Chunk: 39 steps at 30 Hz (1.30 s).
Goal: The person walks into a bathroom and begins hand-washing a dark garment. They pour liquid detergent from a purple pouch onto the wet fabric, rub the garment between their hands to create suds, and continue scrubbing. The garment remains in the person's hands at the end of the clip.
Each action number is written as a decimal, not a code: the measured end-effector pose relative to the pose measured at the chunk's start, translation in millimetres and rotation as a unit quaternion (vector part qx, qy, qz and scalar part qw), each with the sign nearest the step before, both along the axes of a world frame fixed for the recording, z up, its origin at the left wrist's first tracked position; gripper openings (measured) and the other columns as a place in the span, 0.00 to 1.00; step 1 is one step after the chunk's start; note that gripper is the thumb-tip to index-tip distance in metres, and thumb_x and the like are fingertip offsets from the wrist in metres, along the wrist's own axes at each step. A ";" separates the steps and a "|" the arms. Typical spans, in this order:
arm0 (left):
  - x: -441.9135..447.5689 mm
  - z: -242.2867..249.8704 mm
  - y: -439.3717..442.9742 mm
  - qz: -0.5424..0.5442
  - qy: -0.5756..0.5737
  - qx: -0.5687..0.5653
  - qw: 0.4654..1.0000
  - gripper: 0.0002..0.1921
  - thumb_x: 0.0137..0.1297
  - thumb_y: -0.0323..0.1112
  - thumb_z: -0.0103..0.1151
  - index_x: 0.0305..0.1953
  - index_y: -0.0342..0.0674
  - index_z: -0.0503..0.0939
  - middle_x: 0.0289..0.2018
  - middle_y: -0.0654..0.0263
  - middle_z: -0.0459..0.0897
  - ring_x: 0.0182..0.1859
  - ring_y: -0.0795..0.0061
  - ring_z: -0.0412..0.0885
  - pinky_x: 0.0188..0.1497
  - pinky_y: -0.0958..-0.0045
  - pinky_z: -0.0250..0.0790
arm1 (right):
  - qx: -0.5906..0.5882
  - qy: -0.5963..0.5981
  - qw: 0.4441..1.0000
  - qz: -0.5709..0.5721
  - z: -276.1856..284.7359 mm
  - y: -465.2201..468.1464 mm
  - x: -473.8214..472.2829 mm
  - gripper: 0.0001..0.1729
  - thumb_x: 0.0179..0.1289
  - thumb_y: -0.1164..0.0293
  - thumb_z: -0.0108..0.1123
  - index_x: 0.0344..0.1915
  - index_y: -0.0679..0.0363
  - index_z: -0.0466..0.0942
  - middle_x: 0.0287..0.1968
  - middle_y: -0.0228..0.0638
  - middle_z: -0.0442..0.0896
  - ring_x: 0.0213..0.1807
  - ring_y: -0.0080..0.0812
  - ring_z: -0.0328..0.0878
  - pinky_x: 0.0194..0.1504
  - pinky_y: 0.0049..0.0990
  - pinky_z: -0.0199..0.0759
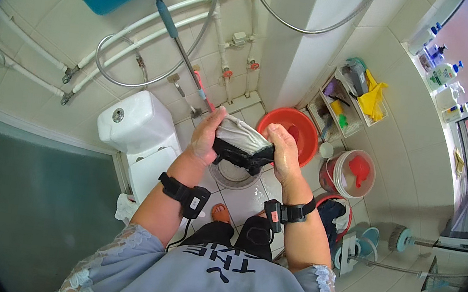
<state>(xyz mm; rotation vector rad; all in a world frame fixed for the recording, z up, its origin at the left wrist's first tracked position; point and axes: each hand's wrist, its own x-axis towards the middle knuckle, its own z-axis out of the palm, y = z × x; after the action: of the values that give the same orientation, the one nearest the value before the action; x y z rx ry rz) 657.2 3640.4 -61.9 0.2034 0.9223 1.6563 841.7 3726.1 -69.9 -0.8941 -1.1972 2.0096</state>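
A wet cloth item [243,140], pale grey on its upper part and black along its lower part, is stretched between my two hands. My left hand [206,138] grips its left end, and my right hand [284,152] grips its right end with the thumb on top. What the garment is exactly, I cannot tell. Below it on the tiled floor stands a round basin [234,180], partly hidden by the cloth. Just beyond my right hand is a red plastic basin [312,143] with a red object inside.
A white toilet [135,122] stands at the left. On the right are a plastic bucket [337,173] holding a red dipper [360,169], a storage rack [324,98] and a red-rimmed tub with dark clothes [331,218]. A long-handled tool [184,53] leans on the wall pipes.
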 end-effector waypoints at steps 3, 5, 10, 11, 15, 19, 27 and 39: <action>-0.4 4.6 0.8 -0.040 0.035 0.017 0.998 0.15 0.73 0.47 0.56 0.45 0.41 0.79 0.37 0.67 0.84 0.40 0.74 0.82 0.46 0.69 0.75 | -0.004 0.019 0.997 0.080 11.3 -4.5 3.4 0.17 0.74 0.58 0.54 0.46 0.60 0.79 0.34 0.19 0.78 0.36 0.14 0.71 0.41 0.16 0.65; 0.6 8.6 2.0 -0.069 0.092 0.000 0.993 0.12 0.72 0.44 0.58 0.40 0.42 0.80 0.35 0.69 0.83 0.38 0.79 0.81 0.45 0.74 0.73 | 0.024 -0.049 0.989 0.140 11.8 -4.7 6.2 0.18 0.74 0.59 0.54 0.51 0.61 0.78 0.42 0.24 0.81 0.45 0.16 0.74 0.50 0.20 0.66; 1.6 9.2 3.9 -0.100 0.164 0.001 0.981 0.09 0.71 0.39 0.60 0.37 0.41 0.80 0.32 0.75 0.80 0.36 0.86 0.76 0.43 0.81 0.68 | -0.014 0.026 0.999 0.044 1.4 -0.4 10.1 0.14 0.73 0.61 0.57 0.46 0.59 0.79 0.33 0.20 0.79 0.35 0.15 0.72 0.41 0.18 0.66; 1.3 7.3 3.8 -0.104 0.201 0.004 0.974 0.09 0.71 0.39 0.60 0.37 0.41 0.80 0.31 0.76 0.79 0.35 0.88 0.74 0.41 0.82 0.67 | -0.042 0.091 0.995 0.012 0.7 -0.1 9.4 0.13 0.72 0.61 0.58 0.44 0.59 0.80 0.28 0.18 0.78 0.31 0.15 0.71 0.36 0.17 0.66; -0.6 0.2 6.6 -0.080 0.314 -0.039 0.945 0.09 0.72 0.37 0.59 0.36 0.39 0.79 0.28 0.80 0.73 0.32 0.90 0.66 0.36 0.82 0.61 | -0.167 0.059 0.983 -0.045 8.8 -2.5 6.3 0.12 0.73 0.62 0.56 0.46 0.58 0.78 0.34 0.22 0.79 0.37 0.19 0.75 0.41 0.21 0.68; 2.2 1.6 9.7 -0.029 0.374 0.006 0.927 0.10 0.72 0.37 0.58 0.34 0.38 0.78 0.27 0.81 0.70 0.31 0.91 0.62 0.34 0.83 0.57 | -0.182 0.098 0.976 -0.071 20.3 -6.8 4.1 0.14 0.72 0.62 0.58 0.49 0.60 0.77 0.39 0.24 0.80 0.39 0.22 0.77 0.45 0.24 0.71; 17.4 32.8 12.5 -0.027 0.195 -0.002 0.981 0.08 0.74 0.38 0.56 0.39 0.42 0.79 0.32 0.78 0.77 0.35 0.89 0.71 0.40 0.81 0.65 | 0.221 -0.235 0.930 0.175 -15.7 3.0 15.8 0.15 0.63 0.64 0.68 0.45 0.60 0.79 0.38 0.22 0.80 0.39 0.22 0.76 0.44 0.28 0.71; -6.0 -42.2 -8.2 -0.070 0.262 0.002 0.963 0.25 0.72 0.45 0.58 0.63 0.38 0.68 0.56 0.66 0.76 0.56 0.78 0.72 0.62 0.73 0.62 | -0.255 0.233 0.938 0.032 27.2 -4.1 -20.4 0.27 0.79 0.51 0.36 0.60 0.58 0.71 0.61 0.39 0.78 0.61 0.43 0.76 0.59 0.46 0.72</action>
<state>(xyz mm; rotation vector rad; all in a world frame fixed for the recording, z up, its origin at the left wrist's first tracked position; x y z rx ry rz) 651.2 3632.2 -104.1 0.7198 1.2652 1.4955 821.3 3722.1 -42.7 -0.5479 -0.4521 2.4550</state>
